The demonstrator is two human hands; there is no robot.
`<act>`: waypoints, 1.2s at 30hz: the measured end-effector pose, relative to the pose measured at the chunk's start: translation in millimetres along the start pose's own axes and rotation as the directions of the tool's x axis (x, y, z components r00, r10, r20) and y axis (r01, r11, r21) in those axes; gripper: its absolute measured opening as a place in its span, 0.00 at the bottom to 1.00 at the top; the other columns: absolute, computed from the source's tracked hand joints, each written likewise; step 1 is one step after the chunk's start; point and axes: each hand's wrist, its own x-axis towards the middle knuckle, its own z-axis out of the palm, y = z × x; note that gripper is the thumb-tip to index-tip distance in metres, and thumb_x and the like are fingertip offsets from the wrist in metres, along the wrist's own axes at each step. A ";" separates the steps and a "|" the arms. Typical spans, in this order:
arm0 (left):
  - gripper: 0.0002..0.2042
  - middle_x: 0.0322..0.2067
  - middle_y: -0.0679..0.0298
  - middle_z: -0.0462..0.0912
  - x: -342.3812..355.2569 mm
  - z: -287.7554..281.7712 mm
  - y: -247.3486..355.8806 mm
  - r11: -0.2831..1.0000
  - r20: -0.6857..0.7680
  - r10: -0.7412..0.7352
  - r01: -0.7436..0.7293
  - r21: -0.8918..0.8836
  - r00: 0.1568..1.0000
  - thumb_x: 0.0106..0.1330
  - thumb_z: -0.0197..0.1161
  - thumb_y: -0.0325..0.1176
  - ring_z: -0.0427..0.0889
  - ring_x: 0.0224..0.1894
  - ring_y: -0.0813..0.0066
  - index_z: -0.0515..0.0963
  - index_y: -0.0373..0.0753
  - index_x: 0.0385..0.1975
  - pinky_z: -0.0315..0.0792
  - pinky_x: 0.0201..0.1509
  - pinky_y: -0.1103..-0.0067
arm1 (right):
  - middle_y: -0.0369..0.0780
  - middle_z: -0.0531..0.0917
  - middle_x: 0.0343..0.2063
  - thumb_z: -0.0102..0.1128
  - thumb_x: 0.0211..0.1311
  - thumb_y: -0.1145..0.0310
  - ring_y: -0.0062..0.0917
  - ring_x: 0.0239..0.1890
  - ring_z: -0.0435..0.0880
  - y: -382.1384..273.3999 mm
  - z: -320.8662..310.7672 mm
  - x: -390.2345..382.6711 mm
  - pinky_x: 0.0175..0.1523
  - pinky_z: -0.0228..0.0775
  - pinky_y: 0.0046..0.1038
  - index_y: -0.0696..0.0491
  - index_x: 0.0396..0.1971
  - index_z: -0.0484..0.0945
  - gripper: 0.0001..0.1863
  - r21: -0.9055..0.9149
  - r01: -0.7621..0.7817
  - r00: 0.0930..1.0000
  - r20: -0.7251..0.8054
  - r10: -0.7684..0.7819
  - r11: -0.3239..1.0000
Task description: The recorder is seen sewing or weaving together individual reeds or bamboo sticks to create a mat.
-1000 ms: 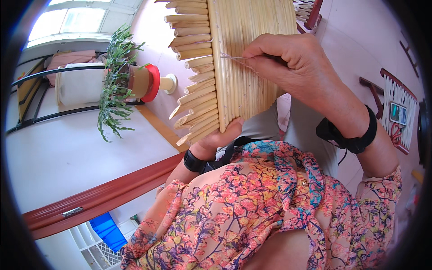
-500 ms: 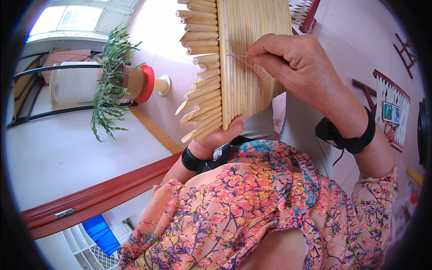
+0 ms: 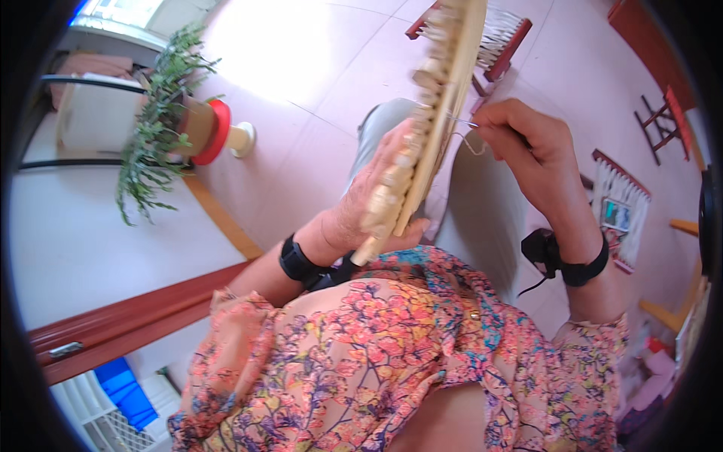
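A pale bundle of straight reed-like sticks [image 3: 459,64], stitched into a flat panel, is tilted nearly edge-on over my lap, cut stick ends toward the left. My left hand [image 3: 361,196] grips it from the left near its lower end, fingers behind the blurred ends and thumb showing below. My right hand [image 3: 527,151] is closed in a pinch just right of the panel, on a thin needle or wire [image 3: 465,122] that reaches to the panel's edge, with pale thread [image 3: 472,147] dangling beneath it.
A potted leafy plant [image 3: 154,128] on a stand and a white tabletop [image 3: 113,248] are at the left. Red-framed folding stools [image 3: 497,45] stand ahead, another [image 3: 625,188] at the right with a phone [image 3: 616,215] and red scissors on it. A dark red wooden frame [image 3: 666,124] stands further right.
The panel has turned from face-up to nearly edge-on, showing my left fingers behind it. My right hand has moved rightward and down, drawing away from the panel with the pinched strand.
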 end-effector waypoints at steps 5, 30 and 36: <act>0.45 0.58 0.42 0.59 12.5 32.0 -12.3 0.987 0.061 0.154 -0.151 -0.054 0.986 0.46 0.68 0.45 0.61 0.60 0.47 0.54 0.28 0.61 0.57 0.63 0.65 | 0.32 0.77 0.24 0.53 0.57 0.83 0.13 0.26 0.73 50.5 -7.8 -43.4 0.31 0.66 0.16 0.59 0.38 0.78 0.10 0.103 -0.109 0.991 -0.071 0.116 0.989; 0.43 0.56 0.43 0.59 -4.5 2.1 -13.0 0.973 -0.039 0.139 -0.143 -0.179 0.990 0.48 0.68 0.45 0.61 0.59 0.47 0.56 0.27 0.60 0.56 0.62 0.65 | 0.32 0.79 0.22 0.60 0.52 0.84 0.10 0.22 0.71 -0.7 -3.9 -30.7 0.27 0.62 0.14 0.60 0.40 0.80 0.13 0.021 -0.186 0.982 -0.028 0.186 0.982; 0.42 0.56 0.44 0.60 -14.5 4.2 -21.1 0.975 -0.047 0.135 -0.141 -0.169 0.990 0.48 0.68 0.46 0.61 0.59 0.47 0.57 0.27 0.60 0.56 0.62 0.64 | 0.37 0.83 0.29 0.58 0.52 0.85 0.13 0.28 0.77 -1.7 6.6 -24.8 0.32 0.67 0.15 0.62 0.41 0.79 0.15 0.028 -0.076 0.997 -0.022 0.076 0.997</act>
